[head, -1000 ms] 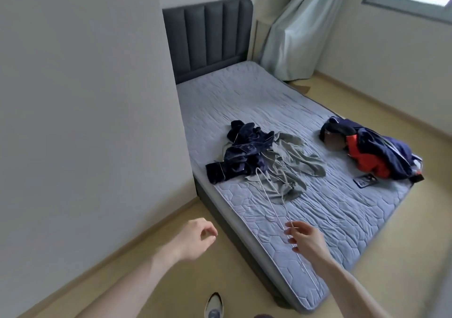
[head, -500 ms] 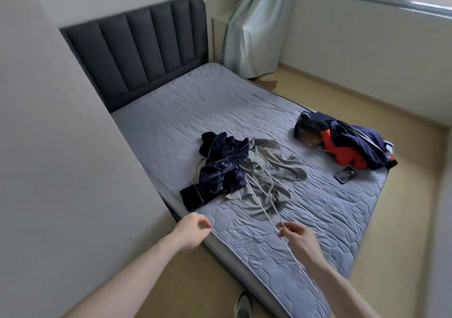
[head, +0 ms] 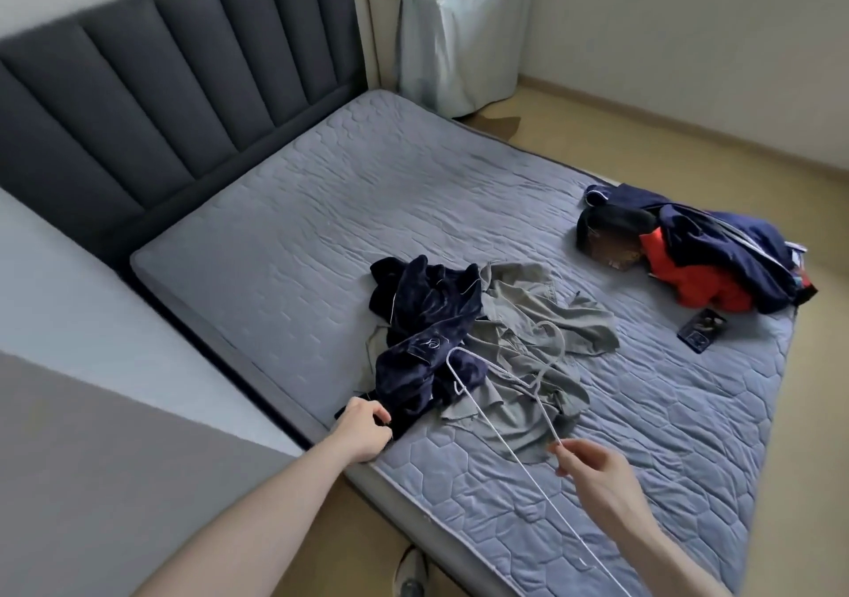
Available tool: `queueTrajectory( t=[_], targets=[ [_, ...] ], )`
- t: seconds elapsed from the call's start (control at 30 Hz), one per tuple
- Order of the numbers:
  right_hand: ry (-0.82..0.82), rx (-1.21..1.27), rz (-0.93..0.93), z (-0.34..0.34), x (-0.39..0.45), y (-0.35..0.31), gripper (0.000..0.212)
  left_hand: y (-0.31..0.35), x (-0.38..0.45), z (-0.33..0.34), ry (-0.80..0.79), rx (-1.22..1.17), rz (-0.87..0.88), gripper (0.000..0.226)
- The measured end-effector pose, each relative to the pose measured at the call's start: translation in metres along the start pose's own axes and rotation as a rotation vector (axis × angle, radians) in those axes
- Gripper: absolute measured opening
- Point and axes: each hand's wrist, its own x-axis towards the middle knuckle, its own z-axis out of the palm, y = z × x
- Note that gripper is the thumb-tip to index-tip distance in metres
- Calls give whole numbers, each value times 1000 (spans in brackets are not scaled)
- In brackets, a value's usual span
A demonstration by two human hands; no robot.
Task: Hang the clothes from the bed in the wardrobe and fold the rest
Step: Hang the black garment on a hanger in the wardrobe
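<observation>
Head view, one frame, read left to right with the bed as landmark.

Left forearm enters from the lower left and runs up and to the right, ending at the bed's near-left edge. Left hand is knuckles-up, fingers curled, gripping the lower end of the navy garment where it reaches that edge. Navy garment is velvety with thin pale piping; its long axis runs from the gripped end at the bed edge up toward the middle of the bed, crumpled along its length.

Just right of it, touching and partly under it, lies the grey garment, spread flat and wrinkled near the bed's centre.

White wire hanger lies over both garments. Hook end rests on the navy garment; its long wire runs down and to the right, toward the bed's foot edge, passing the right hand.

Right forearm enters from the lower right, pointing up and to the left over the bed's near part. Right hand is palm-side turned left, thumb and forefinger pinching the hanger wire, other fingers loosely bent.

Far right on the bed, well apart from the central garments: a heap of navy and orange clothes, with a dark phone just beside it.
</observation>
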Motion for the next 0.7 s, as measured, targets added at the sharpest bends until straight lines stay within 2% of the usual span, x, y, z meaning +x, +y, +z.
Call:
queueTrajectory(
  t=[0.13,0.27,0.37,0.53,0.6,0.67,0.7],
  targets=[
    [63,58,24,31,51,6,17,-6,99,10,-39,20,-40,27],
    [44,10,6,66,101,20,17,-21,182,42,-102,-2,-111,32],
    [16,16,11,84,121,30,17,-32,219,67,-162,63,-119,39],
    [29,15,38,102,151,51,18,-38,259,106,-200,131,-79,68],
    [32,18,55,105,154,54,18,-35,256,107,-80,-3,-74,53],
    [42,37,65,104,149,51,18,-32,241,103,93,-208,-87,21],
    [44,46,62,102,143,48,18,-30,231,96,142,-321,-93,21]
  ],
)
